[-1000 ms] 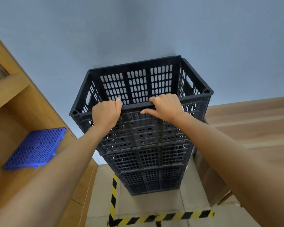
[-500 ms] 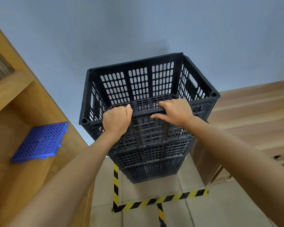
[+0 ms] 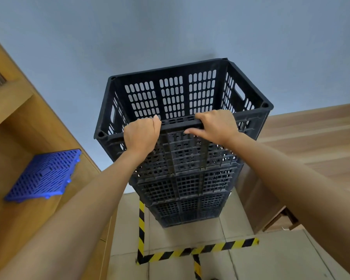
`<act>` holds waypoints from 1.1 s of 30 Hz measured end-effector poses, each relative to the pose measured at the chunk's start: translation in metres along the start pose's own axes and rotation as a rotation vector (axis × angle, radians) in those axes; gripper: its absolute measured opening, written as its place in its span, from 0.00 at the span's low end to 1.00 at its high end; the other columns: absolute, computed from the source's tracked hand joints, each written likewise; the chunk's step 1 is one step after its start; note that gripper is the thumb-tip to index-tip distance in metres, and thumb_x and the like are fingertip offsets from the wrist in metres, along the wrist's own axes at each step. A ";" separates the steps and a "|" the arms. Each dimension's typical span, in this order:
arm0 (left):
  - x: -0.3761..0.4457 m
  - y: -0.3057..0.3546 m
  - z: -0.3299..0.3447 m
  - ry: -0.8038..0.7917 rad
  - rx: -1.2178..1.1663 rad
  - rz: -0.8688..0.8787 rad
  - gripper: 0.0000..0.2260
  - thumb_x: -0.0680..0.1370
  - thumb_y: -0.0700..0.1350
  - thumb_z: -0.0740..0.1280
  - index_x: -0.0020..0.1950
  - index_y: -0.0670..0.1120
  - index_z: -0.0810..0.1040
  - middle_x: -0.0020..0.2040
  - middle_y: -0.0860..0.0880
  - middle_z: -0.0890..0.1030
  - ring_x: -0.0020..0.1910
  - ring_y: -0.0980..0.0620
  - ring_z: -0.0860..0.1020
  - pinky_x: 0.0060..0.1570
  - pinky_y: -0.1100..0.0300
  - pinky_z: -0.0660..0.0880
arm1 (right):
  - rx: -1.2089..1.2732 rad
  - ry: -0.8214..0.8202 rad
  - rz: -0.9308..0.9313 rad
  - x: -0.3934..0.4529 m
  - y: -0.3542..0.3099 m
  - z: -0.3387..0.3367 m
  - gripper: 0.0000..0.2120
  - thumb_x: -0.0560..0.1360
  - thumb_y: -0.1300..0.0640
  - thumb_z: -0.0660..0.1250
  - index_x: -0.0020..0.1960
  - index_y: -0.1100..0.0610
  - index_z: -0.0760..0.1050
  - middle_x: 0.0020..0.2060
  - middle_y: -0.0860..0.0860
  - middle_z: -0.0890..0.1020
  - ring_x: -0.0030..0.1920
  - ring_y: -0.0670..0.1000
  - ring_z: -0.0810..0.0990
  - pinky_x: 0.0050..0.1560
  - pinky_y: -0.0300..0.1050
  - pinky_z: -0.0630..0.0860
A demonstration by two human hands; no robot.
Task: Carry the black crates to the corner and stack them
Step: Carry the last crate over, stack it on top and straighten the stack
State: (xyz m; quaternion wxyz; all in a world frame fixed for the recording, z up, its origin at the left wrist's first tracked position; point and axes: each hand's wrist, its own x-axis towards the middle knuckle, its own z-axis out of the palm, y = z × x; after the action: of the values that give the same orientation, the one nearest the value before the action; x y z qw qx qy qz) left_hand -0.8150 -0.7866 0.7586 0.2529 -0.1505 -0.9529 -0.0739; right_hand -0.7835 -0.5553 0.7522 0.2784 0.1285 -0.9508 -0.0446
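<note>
**A:** What are the hands doing?

**B:** Both are on the near rim of the top black crate (image 3: 182, 102), at the middle of the frame. The left hand (image 3: 141, 134) has its fingers curled over the rim, knuckles up. The right hand (image 3: 215, 126) grips the same rim just beside it, fingers hooked over the edge and the thumb lying along the outer face below.

**A:** Where does that crate sit?

**B:** On top of a stack of black crates (image 3: 186, 190) that runs down toward the lower middle of the frame. It looks seated on the one beneath, though I cannot tell whether it is fully nested. The stack stands on the tiled floor (image 3: 281, 259) against the blue-grey wall (image 3: 170, 27).

**A:** And around the stack?

**B:** Yellow-and-black hazard tape (image 3: 190, 252) marks the floor in front of and to the left of the base. A wooden shelf unit (image 3: 14, 122) fills the left side of the frame, with a blue perforated plastic panel (image 3: 43, 175) lying on one shelf at lower left. On the right, just beside the stack, is a wooden cabinet (image 3: 311, 142).
</note>
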 end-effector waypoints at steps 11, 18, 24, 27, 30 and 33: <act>0.107 -0.022 0.049 0.024 0.068 0.007 0.28 0.83 0.49 0.52 0.22 0.46 0.63 0.20 0.51 0.64 0.20 0.49 0.65 0.25 0.62 0.57 | -0.018 -0.021 -0.042 0.098 0.044 0.057 0.32 0.71 0.24 0.50 0.42 0.52 0.73 0.23 0.46 0.70 0.24 0.48 0.71 0.28 0.39 0.64; 0.113 -0.028 0.049 0.018 0.085 -0.002 0.26 0.83 0.48 0.52 0.24 0.46 0.62 0.21 0.50 0.62 0.21 0.50 0.62 0.28 0.59 0.56 | -0.022 -0.032 -0.083 0.105 0.041 0.056 0.31 0.72 0.25 0.51 0.43 0.53 0.74 0.24 0.48 0.74 0.25 0.50 0.73 0.27 0.39 0.63; 0.104 -0.026 0.047 0.006 0.103 0.005 0.27 0.83 0.49 0.51 0.23 0.46 0.62 0.21 0.50 0.64 0.21 0.50 0.63 0.26 0.60 0.55 | -0.011 -0.043 -0.059 0.096 0.034 0.050 0.30 0.72 0.25 0.51 0.42 0.52 0.72 0.25 0.47 0.73 0.25 0.50 0.73 0.28 0.40 0.66; 0.089 -0.027 0.043 0.005 0.070 -0.002 0.26 0.83 0.48 0.51 0.24 0.46 0.63 0.21 0.50 0.65 0.21 0.50 0.65 0.26 0.60 0.56 | -0.003 -0.049 -0.047 0.083 0.025 0.045 0.28 0.73 0.26 0.51 0.40 0.51 0.67 0.25 0.47 0.73 0.25 0.50 0.71 0.27 0.40 0.65; 0.075 -0.031 0.035 -0.014 0.078 0.039 0.25 0.83 0.48 0.50 0.26 0.45 0.65 0.22 0.49 0.67 0.23 0.47 0.69 0.26 0.60 0.57 | 0.019 -0.082 -0.018 0.072 0.016 0.035 0.28 0.72 0.26 0.52 0.40 0.51 0.68 0.27 0.47 0.74 0.27 0.50 0.74 0.27 0.41 0.68; 0.059 -0.031 0.027 0.007 0.010 0.054 0.26 0.83 0.49 0.52 0.25 0.45 0.66 0.22 0.48 0.69 0.23 0.46 0.71 0.25 0.59 0.63 | 0.026 -0.092 0.005 0.057 0.009 0.025 0.27 0.73 0.26 0.53 0.40 0.51 0.67 0.27 0.45 0.72 0.27 0.49 0.73 0.28 0.42 0.68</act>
State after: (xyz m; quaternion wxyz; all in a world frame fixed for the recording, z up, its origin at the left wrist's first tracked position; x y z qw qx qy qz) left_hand -0.8860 -0.7953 0.7630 0.2588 -0.1746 -0.9479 -0.0629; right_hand -0.8452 -0.5616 0.7622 0.2330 0.1275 -0.9634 -0.0375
